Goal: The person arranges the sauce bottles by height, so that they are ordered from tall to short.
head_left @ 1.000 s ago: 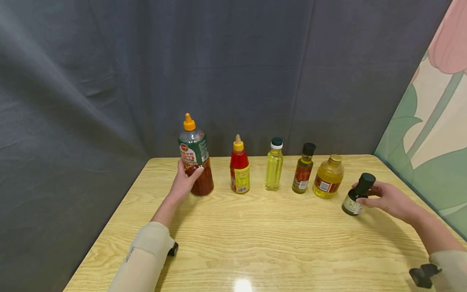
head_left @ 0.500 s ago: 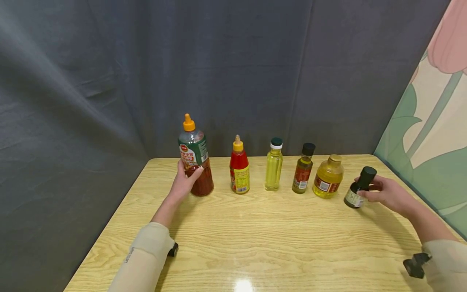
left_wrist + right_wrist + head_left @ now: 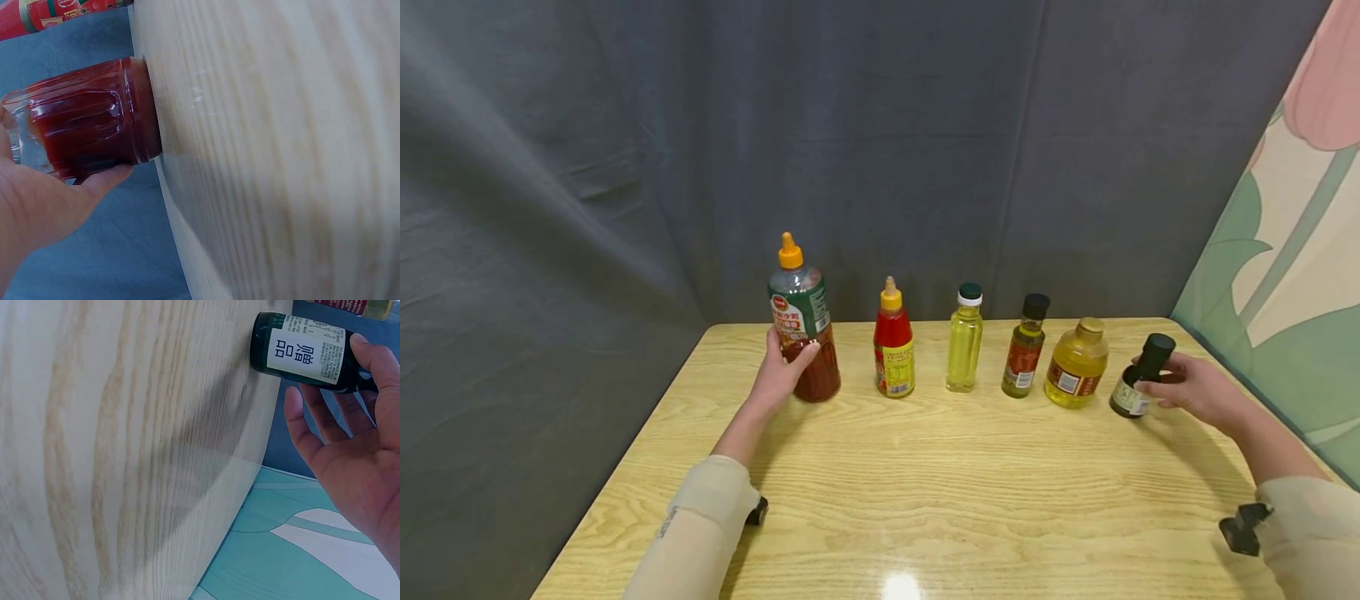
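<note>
At the left of the row my left hand [image 3: 778, 375] grips a large chili sauce bottle [image 3: 817, 367] with an orange nozzle cap and green label. In the left wrist view, the thumb lies along the bottle's red-brown lower part [image 3: 87, 125], its base at the tabletop. On the far right, my right hand [image 3: 1206, 392] holds a small dark bottle [image 3: 1127, 398] with a tall dark green cap, between thumb and fingers near its neck. It leans rightward in the head view. The right wrist view shows its white label [image 3: 303, 353] and its base close to the wood.
Between the hands stand a red sauce bottle [image 3: 893, 354], a clear bottle of yellow oil [image 3: 964, 350], a black-capped bottle [image 3: 1023, 358] and a round yellow oil bottle [image 3: 1075, 367]. Behind the wooden table [image 3: 925, 475] hangs a grey curtain [image 3: 865, 150]; a flower-patterned panel [image 3: 1277, 292] borders the right.
My right hand has moved the small dark bottle back and slightly right, closer to the level of the row. The left hand and the chili sauce bottle have stayed in place.
</note>
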The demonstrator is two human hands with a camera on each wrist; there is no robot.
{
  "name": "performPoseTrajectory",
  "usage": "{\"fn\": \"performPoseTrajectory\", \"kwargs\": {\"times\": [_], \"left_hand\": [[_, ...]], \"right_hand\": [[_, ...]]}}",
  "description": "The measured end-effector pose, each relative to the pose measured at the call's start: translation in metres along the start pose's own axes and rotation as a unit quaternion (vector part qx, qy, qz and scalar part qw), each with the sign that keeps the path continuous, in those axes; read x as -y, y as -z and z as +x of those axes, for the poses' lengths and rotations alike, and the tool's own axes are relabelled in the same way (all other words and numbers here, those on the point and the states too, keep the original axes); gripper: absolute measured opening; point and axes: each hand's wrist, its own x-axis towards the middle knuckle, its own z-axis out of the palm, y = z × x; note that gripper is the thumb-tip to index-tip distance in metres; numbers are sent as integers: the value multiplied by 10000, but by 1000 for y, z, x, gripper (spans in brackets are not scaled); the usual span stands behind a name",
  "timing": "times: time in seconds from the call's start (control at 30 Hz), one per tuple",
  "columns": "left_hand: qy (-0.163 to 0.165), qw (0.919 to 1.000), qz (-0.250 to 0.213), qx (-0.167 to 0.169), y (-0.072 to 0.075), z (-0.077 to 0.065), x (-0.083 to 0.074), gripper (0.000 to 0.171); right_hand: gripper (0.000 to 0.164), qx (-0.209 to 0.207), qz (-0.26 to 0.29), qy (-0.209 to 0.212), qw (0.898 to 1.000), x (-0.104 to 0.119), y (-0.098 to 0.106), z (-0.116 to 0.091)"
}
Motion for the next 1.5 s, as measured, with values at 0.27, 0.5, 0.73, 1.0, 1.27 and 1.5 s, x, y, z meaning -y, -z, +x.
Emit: {"fn": "performPoseTrajectory", "kwargs": {"times": [0.27, 0.5, 0.73, 1.0, 1.27, 1.5], "left_hand": [[43, 10000, -12, -15, 2, -2, 2, 82], [-46, 9999, -63, -65, 2, 1, 4, 84], [26, 10000, -37, -56, -2, 5, 9, 87], [34, 10000, -68, 6, -12, 8, 14, 87], [-4, 9999, 140, 5, -7, 6, 16, 88], [-31, 9954, 884, -353, 22, -10, -3, 82]], "right_hand": [[56, 65, 42, -63, 10000, 2, -1, 5], [54, 24, 79, 10, 10000, -3, -1, 9], [55, -18, 159, 16, 9999, -12, -4, 14], [56, -56, 18, -63, 10000, -20, -5, 6], [57, -1959, 396, 227, 9796, -4, 2, -7], [37, -3845, 472, 194, 9217, 54, -8, -9]]}}
